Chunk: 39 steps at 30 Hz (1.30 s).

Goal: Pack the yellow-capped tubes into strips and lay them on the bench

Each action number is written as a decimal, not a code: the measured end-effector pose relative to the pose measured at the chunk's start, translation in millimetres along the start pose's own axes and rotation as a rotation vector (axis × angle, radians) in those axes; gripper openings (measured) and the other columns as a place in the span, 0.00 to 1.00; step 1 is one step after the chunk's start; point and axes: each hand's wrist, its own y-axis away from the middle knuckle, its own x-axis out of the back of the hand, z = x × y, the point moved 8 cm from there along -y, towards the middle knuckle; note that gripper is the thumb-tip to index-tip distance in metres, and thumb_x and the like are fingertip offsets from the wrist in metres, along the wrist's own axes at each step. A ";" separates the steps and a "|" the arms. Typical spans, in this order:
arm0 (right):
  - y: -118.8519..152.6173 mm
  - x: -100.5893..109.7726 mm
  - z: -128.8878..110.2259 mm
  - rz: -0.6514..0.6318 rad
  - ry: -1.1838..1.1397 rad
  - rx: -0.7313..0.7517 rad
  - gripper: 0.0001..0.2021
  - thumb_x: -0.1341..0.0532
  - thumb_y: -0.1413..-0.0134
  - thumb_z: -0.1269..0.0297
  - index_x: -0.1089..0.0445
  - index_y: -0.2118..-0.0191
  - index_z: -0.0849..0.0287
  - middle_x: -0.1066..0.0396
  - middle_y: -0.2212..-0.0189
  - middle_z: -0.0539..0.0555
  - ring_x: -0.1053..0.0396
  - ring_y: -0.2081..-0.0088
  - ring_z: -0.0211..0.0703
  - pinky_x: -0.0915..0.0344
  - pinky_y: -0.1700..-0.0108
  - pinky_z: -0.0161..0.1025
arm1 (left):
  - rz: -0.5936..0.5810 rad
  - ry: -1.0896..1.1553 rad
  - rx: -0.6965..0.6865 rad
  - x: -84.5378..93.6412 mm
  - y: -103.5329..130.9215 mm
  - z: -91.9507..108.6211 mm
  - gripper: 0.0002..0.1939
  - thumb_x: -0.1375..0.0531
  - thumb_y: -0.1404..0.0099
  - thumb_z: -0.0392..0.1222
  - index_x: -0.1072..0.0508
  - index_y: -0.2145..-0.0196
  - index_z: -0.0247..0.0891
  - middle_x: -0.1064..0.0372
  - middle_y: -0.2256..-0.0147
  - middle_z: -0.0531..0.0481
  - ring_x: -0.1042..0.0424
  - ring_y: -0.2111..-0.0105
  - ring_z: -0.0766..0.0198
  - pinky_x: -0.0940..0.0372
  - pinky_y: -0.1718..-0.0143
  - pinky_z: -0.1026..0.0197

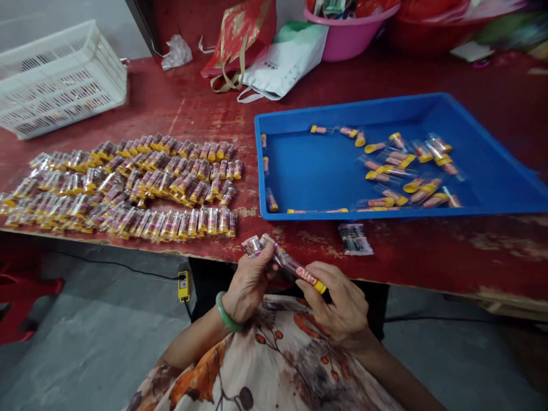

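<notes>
My right hand (340, 299) grips the yellow-capped end of a clear tube (306, 274) with a red and white label. Its far end points up and left, to a printed clear plastic wrapper (270, 242) that my left hand (248, 285) pinches between thumb and fingers. Whether the tube is inside the wrapper I cannot tell. Another small wrapper (251, 246) sticks out beyond my left fingertips. Both hands are in front of the table's near edge, above my lap. A flat stack of printed wrappers (355, 239) lies on the table ahead of my right hand.
On the red table (192, 114), a blue tray (308, 165) at right holds several loose tubes. Rows of wrapped tubes (162, 171) lie at left. Behind stand a white crate (64, 85), a white bag (286, 63), a red bag (244, 40) and a pink basin (349, 40).
</notes>
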 end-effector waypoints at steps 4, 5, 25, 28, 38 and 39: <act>2.7 -8.8 -4.8 0.052 0.076 0.044 0.17 0.33 0.51 0.74 0.34 0.54 0.62 0.25 0.66 0.57 0.25 0.64 0.44 0.26 0.62 0.38 | -0.021 -0.072 -0.063 -0.8 1.4 0.0 0.20 0.29 0.53 0.51 0.31 0.74 0.34 0.35 0.80 0.55 0.39 0.81 0.73 0.46 0.81 0.69; 3.6 -12.2 -4.9 0.058 0.105 0.053 0.18 0.33 0.51 0.73 0.34 0.53 0.61 0.25 0.65 0.57 0.25 0.64 0.45 0.26 0.62 0.39 | -0.024 -0.087 -0.080 -0.6 1.9 0.8 0.20 0.29 0.52 0.51 0.31 0.74 0.34 0.35 0.81 0.55 0.40 0.81 0.73 0.45 0.80 0.69; -7.8 -31.7 27.3 -0.121 -0.441 -0.395 0.09 0.35 0.50 0.73 0.30 0.61 0.57 0.31 0.63 0.53 0.30 0.65 0.40 0.31 0.67 0.37 | -0.195 -0.082 -0.027 -10.2 10.8 0.0 0.14 0.31 0.47 0.46 0.26 0.68 0.35 0.31 0.74 0.54 0.35 0.78 0.72 0.39 0.75 0.68; -11.9 -29.4 25.1 -0.087 -0.419 -0.398 0.06 0.35 0.52 0.73 0.29 0.66 0.57 0.30 0.67 0.52 0.30 0.69 0.40 0.33 0.69 0.37 | -0.182 -0.103 -0.036 -7.2 11.6 -1.6 0.15 0.29 0.50 0.47 0.27 0.70 0.35 0.31 0.76 0.54 0.36 0.79 0.72 0.40 0.76 0.67; -15.8 -30.4 23.8 -0.131 -0.422 -0.311 0.07 0.37 0.49 0.74 0.25 0.66 0.56 0.26 0.68 0.53 0.27 0.67 0.40 0.30 0.68 0.36 | -0.136 -0.158 -0.050 0.1 11.0 -1.7 0.17 0.29 0.51 0.50 0.27 0.73 0.34 0.32 0.78 0.54 0.37 0.81 0.72 0.41 0.77 0.67; -16.4 -30.1 23.2 -0.136 -0.407 -0.295 0.07 0.38 0.49 0.74 0.25 0.65 0.56 0.26 0.67 0.54 0.27 0.67 0.40 0.29 0.67 0.37 | -0.134 -0.154 -0.058 -0.4 11.1 -0.8 0.17 0.29 0.51 0.50 0.27 0.73 0.34 0.32 0.78 0.54 0.37 0.81 0.72 0.41 0.77 0.67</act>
